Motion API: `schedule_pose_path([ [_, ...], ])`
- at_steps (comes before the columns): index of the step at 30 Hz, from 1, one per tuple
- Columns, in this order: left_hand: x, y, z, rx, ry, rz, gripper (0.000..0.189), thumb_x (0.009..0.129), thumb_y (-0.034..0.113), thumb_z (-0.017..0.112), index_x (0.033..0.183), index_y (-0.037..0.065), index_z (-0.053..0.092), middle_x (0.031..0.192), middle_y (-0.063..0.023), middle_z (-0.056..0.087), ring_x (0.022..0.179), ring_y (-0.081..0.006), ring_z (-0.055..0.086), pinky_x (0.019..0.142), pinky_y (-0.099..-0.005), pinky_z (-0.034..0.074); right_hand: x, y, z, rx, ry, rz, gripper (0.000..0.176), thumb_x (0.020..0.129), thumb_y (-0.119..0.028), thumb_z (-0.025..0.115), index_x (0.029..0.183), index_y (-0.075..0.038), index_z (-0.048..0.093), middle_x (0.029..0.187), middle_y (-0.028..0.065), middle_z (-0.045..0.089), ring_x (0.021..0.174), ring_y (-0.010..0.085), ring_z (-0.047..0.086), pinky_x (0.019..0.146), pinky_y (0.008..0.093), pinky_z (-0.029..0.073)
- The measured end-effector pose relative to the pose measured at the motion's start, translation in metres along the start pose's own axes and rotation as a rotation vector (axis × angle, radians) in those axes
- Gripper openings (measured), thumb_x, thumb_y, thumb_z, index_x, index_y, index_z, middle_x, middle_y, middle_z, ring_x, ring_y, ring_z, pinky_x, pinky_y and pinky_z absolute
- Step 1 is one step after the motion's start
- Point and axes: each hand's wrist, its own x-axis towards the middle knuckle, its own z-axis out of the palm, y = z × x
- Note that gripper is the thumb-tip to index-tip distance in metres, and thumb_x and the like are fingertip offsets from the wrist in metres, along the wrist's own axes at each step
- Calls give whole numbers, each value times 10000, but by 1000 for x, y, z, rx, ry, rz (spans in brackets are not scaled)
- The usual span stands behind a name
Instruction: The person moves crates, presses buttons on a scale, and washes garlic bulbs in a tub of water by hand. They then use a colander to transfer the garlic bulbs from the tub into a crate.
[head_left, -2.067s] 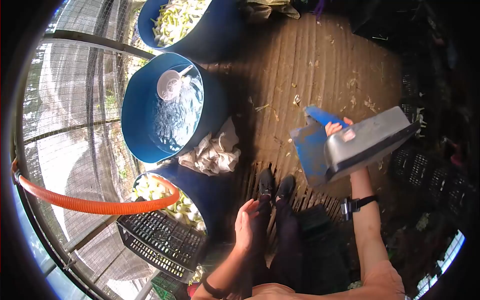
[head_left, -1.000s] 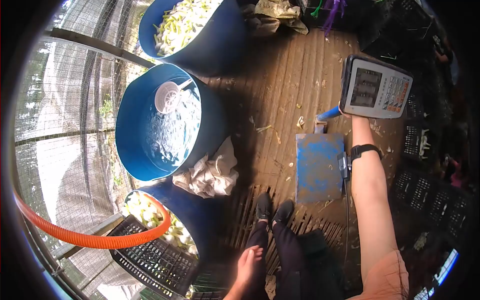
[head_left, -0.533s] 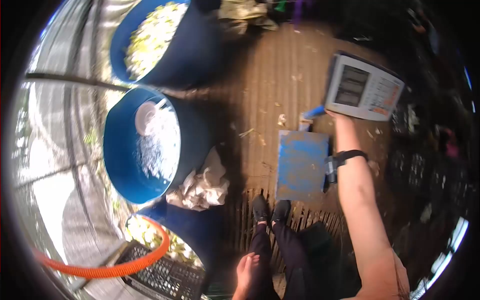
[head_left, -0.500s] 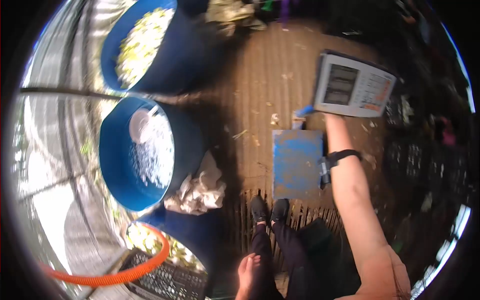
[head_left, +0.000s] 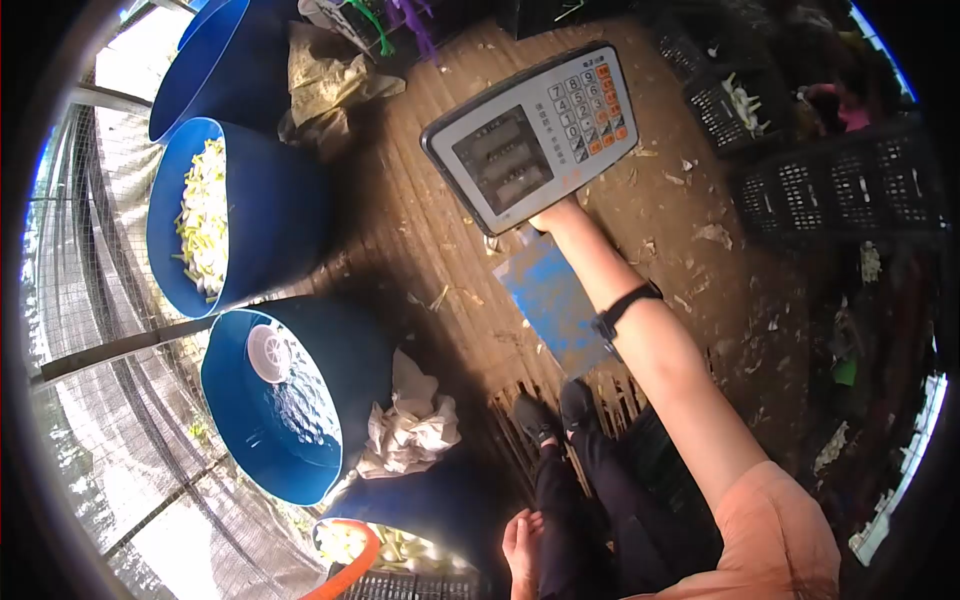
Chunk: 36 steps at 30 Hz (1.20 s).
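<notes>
A platform scale has a tilted display head point(head_left: 530, 135) with a screen and a keypad. Behind its lower edge, my right hand point(head_left: 558, 214) grips the scale's post; the fingers are mostly hidden under the head. The worn blue weighing plate point(head_left: 555, 300) lies below, partly covered by my forearm, which wears a black wristband point(head_left: 628, 308). Low in the view, my left hand point(head_left: 522, 545) hangs beside my dark trousers, fingers curled and nothing visible in them. My dark shoes point(head_left: 555, 412) stand just before the plate.
On the left, one blue barrel point(head_left: 155, 220) holds pale green-white cut vegetables; another point(head_left: 220, 400) holds water and a white round strainer-like piece point(head_left: 268, 353). Crumpled paper point(head_left: 410, 430) lies nearby. Black crates point(head_left: 790, 195) line the right. An orange hose point(head_left: 350, 572) curves at bottom.
The view has turned and shifted, so the barrels sit lower and the display head appears farther left and tilted. My right hand stays at the scale; my left hand remains low.
</notes>
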Motion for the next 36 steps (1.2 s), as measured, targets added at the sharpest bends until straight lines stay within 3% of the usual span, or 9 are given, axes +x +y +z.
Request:
schedule_pose_path([
  [2, 0, -1, 4, -8, -25, 9, 335, 970, 217, 507, 1181, -42, 535, 1045, -152, 645, 917, -187, 622, 823, -296, 506, -24, -20, 30, -334, 1190, 29, 251, 908, -315, 565, 1050, -108, 552, 949, 93, 583, 868, 220, 581, 825, 428, 525],
  [4, -3, 2, 10, 5, -47, 0, 321, 965, 201, 518, 1175, -42, 538, 1035, -147, 649, 901, -175, 623, 813, -288, 509, -52, -60, 25, -533, 1173, -146, 232, 841, -285, 638, 988, -123, 564, 738, 33, 571, 666, 161, 573, 683, 371, 555],
  [7, -6, 2, 15, -23, -54, -28, 297, 956, 169, 536, 1168, -39, 541, 1017, -135, 654, 871, -156, 627, 793, -269, 512, -57, -105, 119, -875, 1098, -460, 352, 896, -392, 564, 1061, -83, 608, 1002, 42, 626, 937, 152, 579, 852, 375, 470],
  [9, -7, 0, 20, -49, -54, -33, 294, 948, 156, 550, 1168, -39, 539, 1015, -137, 654, 864, -156, 628, 785, -266, 514, -42, -117, 163, -1138, 740, -467, 382, 898, -376, 589, 1077, -39, 616, 1014, 42, 635, 923, 141, 581, 820, 319, 465],
  [10, -7, -3, 21, -22, -61, -16, 281, 946, 163, 553, 1158, -22, 554, 1004, -127, 659, 863, -160, 630, 790, -276, 515, -35, -120, 167, -1145, 732, -463, 382, 898, -376, 589, 1077, -39, 616, 1014, 42, 635, 923, 141, 581, 820, 319, 465],
  [12, -9, -4, 25, -17, -76, 0, 261, 935, 163, 573, 1140, 2, 579, 993, -116, 668, 855, -163, 634, 783, -281, 517, -21, -126, 174, -1540, 391, -277, 321, 900, -290, 615, 1049, -6, 621, 972, 37, 639, 884, 117, 576, 784, 266, 450],
  [15, -14, -3, 33, -9, -80, 4, 268, 931, 163, 579, 1146, 3, 576, 997, -113, 668, 854, -160, 635, 771, -280, 519, -17, -133, 178, -1464, 442, -151, 267, 893, -203, 628, 1039, 20, 616, 952, 37, 641, 864, 94, 567, 759, 235, 438],
  [23, -28, 3, 40, -9, -60, 24, 280, 927, 160, 581, 1155, -2, 565, 1015, -117, 659, 871, -153, 624, 778, -273, 514, -21, -128, 168, -1469, 546, -221, 284, 874, -223, 659, 997, 33, 657, 914, 45, 672, 811, 93, 593, 729, 232, 454],
  [36, -40, -3, 50, -3, -41, 40, 277, 929, 152, 569, 1157, -6, 562, 1024, -115, 656, 877, -154, 623, 788, -277, 511, -24, -136, 162, -1243, 569, -80, 367, 877, -276, 658, 1087, 25, 642, 1014, 49, 664, 927, 107, 581, 845, 247, 420],
])
